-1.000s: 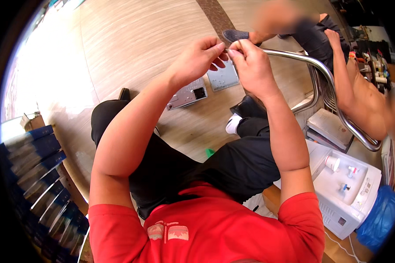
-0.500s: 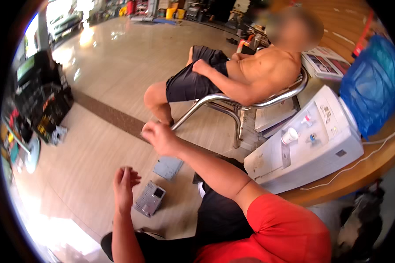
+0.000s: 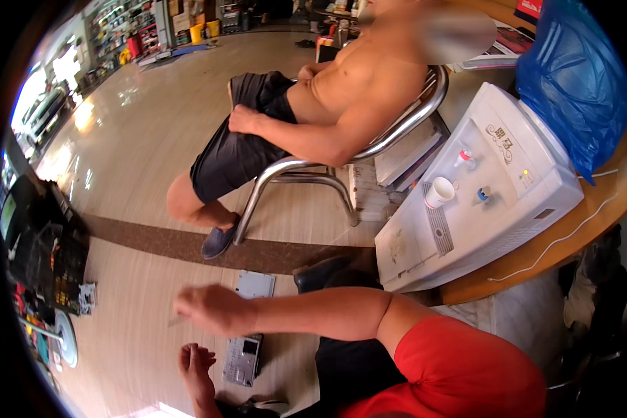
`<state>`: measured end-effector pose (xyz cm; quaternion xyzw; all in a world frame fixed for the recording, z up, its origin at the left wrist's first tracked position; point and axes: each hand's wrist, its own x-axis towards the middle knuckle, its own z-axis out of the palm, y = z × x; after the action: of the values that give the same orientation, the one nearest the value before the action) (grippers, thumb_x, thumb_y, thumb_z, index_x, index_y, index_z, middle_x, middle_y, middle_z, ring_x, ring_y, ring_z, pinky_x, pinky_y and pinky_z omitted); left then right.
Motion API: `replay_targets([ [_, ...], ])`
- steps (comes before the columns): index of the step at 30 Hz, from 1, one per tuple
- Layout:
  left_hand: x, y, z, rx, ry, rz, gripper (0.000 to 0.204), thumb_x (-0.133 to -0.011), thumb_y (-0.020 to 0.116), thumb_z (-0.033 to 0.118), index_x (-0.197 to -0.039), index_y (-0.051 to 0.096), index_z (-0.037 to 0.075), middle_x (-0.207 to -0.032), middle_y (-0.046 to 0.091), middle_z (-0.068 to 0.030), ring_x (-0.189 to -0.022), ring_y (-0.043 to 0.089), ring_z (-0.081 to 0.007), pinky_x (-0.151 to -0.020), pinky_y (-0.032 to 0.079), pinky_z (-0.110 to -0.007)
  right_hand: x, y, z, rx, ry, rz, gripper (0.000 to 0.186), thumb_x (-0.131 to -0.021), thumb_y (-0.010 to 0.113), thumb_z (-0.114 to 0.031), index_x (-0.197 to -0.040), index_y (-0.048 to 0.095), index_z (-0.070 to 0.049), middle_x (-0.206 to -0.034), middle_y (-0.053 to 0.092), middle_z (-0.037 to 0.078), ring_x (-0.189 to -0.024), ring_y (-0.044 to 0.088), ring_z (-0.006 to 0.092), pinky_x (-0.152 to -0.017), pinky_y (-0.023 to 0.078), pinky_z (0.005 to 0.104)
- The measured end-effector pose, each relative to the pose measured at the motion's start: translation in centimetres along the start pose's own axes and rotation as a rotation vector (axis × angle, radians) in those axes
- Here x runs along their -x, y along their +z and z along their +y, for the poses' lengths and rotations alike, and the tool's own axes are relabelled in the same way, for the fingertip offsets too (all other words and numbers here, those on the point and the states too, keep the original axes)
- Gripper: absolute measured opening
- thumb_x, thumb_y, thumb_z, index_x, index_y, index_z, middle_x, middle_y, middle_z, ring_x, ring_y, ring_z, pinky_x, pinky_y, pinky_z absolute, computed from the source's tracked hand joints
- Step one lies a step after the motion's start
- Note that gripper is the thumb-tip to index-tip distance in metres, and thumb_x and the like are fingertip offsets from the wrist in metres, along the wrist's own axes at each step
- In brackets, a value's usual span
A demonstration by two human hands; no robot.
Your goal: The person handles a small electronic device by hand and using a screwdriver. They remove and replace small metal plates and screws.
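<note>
My right hand (image 3: 216, 311) is closed above the floor, smeared by motion. A faint thin sliver shows at its fingertips, too blurred to name. Lower and to the left, my left hand (image 3: 196, 368) has its fingers curled in; I cannot make out anything in them. Just right of the left hand, a grey metal device casing (image 3: 242, 362) with a dark square on top lies on the floor, partly hidden by my right forearm. Beyond that arm lies a flat grey metal plate (image 3: 256, 283). Neither hand visibly touches the casing or the plate.
Ahead, a shirtless person (image 3: 341, 90) in dark shorts sits on a metal-framed chair (image 3: 306, 167). To the right, a white water dispenser (image 3: 467, 202) holds a paper cup (image 3: 439, 193), beside a blue plastic bag (image 3: 578, 83). Black crates (image 3: 49, 265) stand at the left.
My view has swung, so the person and dispenser sit further left. My right hand has come down and left, nearer the casing, with its forearm now crossing over it. The left hand stays low.
</note>
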<state>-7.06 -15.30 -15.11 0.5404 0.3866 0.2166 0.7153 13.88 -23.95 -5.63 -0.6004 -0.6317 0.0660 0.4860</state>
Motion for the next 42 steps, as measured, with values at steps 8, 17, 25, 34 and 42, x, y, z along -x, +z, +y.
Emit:
replay_targets([
  [8,-1.8,3.0,0.4,-0.178,-0.046,0.002,0.023,-0.097,0.055,0.030,-0.097,0.054,0.007,-0.081,0.060,-0.0020,-0.071,0.058,-0.0104,-0.062,0.046,-0.022,0.1,0.3,1.2,-0.123,-0.005,-0.050,0.017,-0.078,0.064,-0.004,-0.085,0.048,-0.002,-0.082,0.058,0.014,-0.068,0.062,0.0333,-0.057,0.047,0.0414],
  [17,-2.1,4.4,0.3,-0.147,-0.038,-0.078,0.027,-0.095,0.058,0.031,-0.103,0.056,0.005,-0.082,0.061,-0.0009,-0.072,0.057,-0.0084,-0.062,0.046,-0.021,-0.2,-0.5,1.4,-0.128,0.034,-0.030,0.016,-0.078,0.063,-0.004,-0.083,0.048,-0.001,-0.081,0.058,0.014,-0.067,0.061,0.0325,-0.057,0.047,0.0405],
  [25,-2.3,3.9,-0.4,-0.104,-0.057,-0.081,0.023,-0.097,0.057,0.030,-0.099,0.056,0.007,-0.081,0.061,-0.0013,-0.071,0.058,-0.0102,-0.062,0.047,-0.022,-0.2,-0.8,1.1,-0.119,0.080,-0.078,0.013,-0.085,0.061,-0.009,-0.085,0.051,-0.002,-0.083,0.060,0.016,-0.072,0.062,0.0351,-0.063,0.048,0.0432],
  [34,-1.9,3.1,-0.4,-0.065,-0.036,-0.063,0.019,-0.098,0.054,0.027,-0.098,0.055,0.008,-0.081,0.059,-0.0022,-0.072,0.061,-0.0128,-0.062,0.049,-0.024,0.2,0.0,1.7,-0.085,0.098,-0.099,0.014,-0.085,0.062,-0.010,-0.087,0.051,-0.002,-0.085,0.060,0.016,-0.075,0.062,0.0357,-0.064,0.048,0.0441],
  [42,-1.7,3.2,-0.4,-0.066,-0.066,-0.056,0.018,-0.098,0.054,0.025,-0.098,0.055,0.007,-0.081,0.058,-0.0018,-0.071,0.060,-0.0118,-0.062,0.049,-0.024,-0.1,-0.5,1.2,-0.123,0.110,-0.118,0.012,-0.085,0.060,-0.009,-0.087,0.050,-0.002,-0.085,0.060,0.016,-0.076,0.062,0.0357,-0.065,0.048,0.0440],
])
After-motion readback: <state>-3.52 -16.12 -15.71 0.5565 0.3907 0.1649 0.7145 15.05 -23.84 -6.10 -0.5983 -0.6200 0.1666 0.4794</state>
